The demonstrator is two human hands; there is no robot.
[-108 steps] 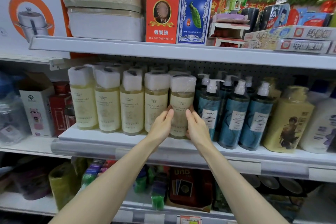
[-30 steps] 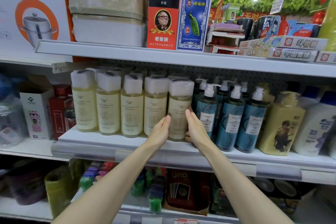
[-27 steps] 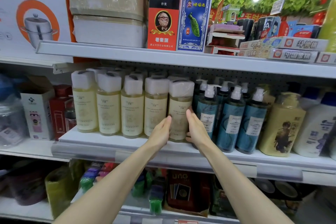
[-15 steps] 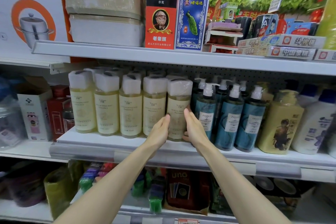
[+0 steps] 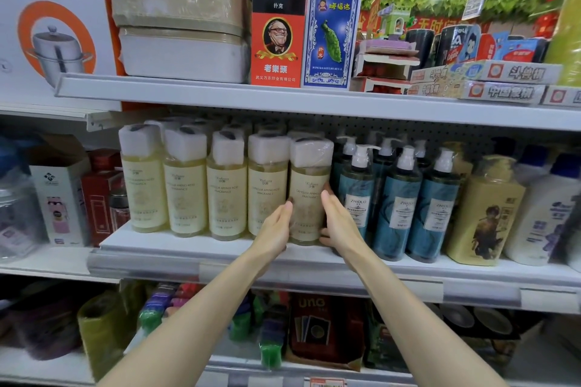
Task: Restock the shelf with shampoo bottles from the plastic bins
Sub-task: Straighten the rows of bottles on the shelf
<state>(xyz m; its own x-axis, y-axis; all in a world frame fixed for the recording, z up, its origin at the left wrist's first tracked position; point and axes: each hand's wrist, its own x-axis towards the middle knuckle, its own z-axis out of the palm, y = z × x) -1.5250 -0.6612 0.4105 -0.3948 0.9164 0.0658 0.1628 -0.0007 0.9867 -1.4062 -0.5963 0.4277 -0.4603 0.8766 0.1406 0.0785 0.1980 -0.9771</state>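
Fingers (image 5: 285, 211) straight, left hand (image 5: 273, 231) and right hand (image 5: 342, 225) apparently press 1 shampoo bottle (image 5: 309, 177).

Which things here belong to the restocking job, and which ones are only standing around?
Job: cream shampoo bottle, pressed between left hand and right hand; matching bottles beside it; middle shelf.
Lying about: teal pump bottles; playing-card boxes; UNO pack; cooking-pot box.

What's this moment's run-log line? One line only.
left hand: flat on pale shampoo bottle | right hand: flat on its other side | bottle: upright, middle shelf, beside teal pump bottles
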